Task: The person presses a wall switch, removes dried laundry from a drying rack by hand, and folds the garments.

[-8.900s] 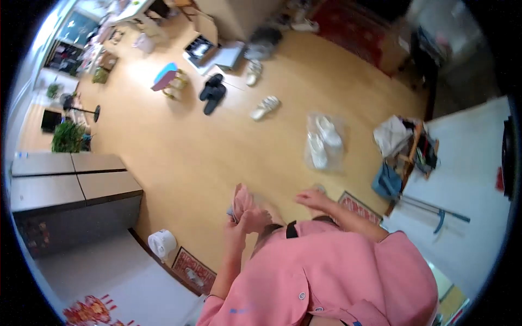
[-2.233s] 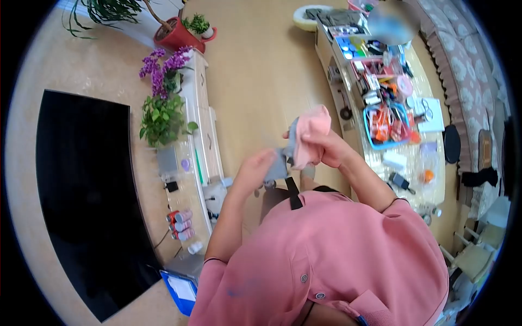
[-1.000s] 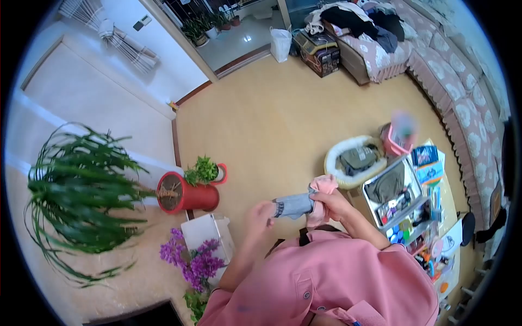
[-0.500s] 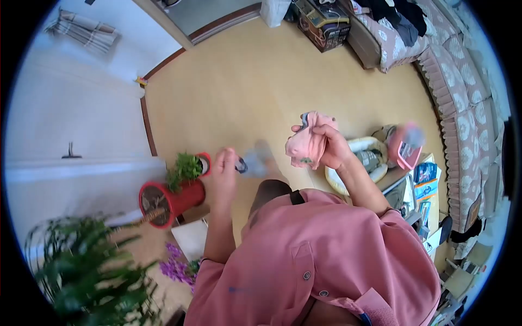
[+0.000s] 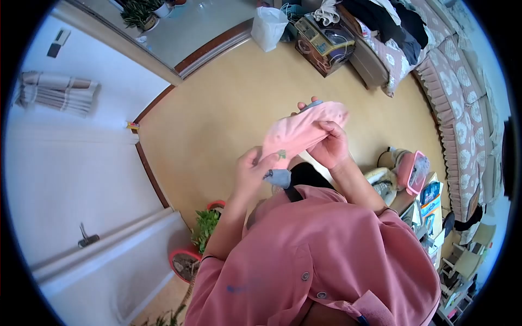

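Note:
A pink sock-like cloth (image 5: 296, 130) with a small green mark is stretched between my two hands, in front of my pink shirt. My left hand (image 5: 254, 171) pinches its lower left end near the green mark. A grey-blue cloth piece (image 5: 279, 178) with a dark pattern hangs just below that hand. My right hand (image 5: 330, 145) grips the upper right part of the pink cloth, thumb on top and some fingertips showing behind its far edge. More grey-blue fabric shows at that far edge.
Potted plants (image 5: 205, 227) stand low at the left, near a white door (image 5: 70, 190). A white bag (image 5: 268, 28) and a box (image 5: 325, 46) are ahead by the sofa (image 5: 454, 108). At the right are a pink basket (image 5: 414, 173) and a cluttered table (image 5: 429, 217).
My left hand has come in from the left and taken hold of the pink cloth, which was bunched in my right hand and is now spread out. The view has moved toward the doorway.

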{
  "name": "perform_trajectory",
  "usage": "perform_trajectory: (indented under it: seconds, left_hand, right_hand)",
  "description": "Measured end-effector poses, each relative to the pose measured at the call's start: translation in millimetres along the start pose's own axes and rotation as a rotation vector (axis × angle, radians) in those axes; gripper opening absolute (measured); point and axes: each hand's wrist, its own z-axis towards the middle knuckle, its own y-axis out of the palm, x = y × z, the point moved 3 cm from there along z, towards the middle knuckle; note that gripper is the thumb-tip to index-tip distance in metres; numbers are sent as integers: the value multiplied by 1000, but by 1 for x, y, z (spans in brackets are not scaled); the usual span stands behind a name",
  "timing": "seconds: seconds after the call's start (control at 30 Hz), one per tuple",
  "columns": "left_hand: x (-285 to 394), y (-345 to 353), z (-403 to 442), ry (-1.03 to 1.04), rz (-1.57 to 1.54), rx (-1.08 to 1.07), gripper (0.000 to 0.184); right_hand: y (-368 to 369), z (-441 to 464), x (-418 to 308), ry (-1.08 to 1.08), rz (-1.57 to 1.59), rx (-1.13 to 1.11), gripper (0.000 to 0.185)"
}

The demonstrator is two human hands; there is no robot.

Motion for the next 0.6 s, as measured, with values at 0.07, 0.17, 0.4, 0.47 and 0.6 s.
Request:
perform_trajectory:
  seconds: [0.07, 0.17, 0.4, 0.47, 0.6]
  left_hand:
    - [11, -19, 43, 40, -70, 30, 18]
    - [38, -57, 113, 48, -17, 79, 13]
    - [157, -120, 231, 430, 765, 229, 20]
    - [186, -129, 257, 589, 905, 224, 28]
    - [203, -161, 325, 492, 800, 171, 28]
  right_hand:
    - [-14, 51, 0, 12, 19, 47, 55]
    - [-17, 134, -7, 48, 43, 67, 55]
    - [2, 328, -29, 150, 201, -272, 64]
    - [-7, 367, -30, 263, 167, -144, 65]
    - [-36, 446, -33, 520, -449, 132, 53]
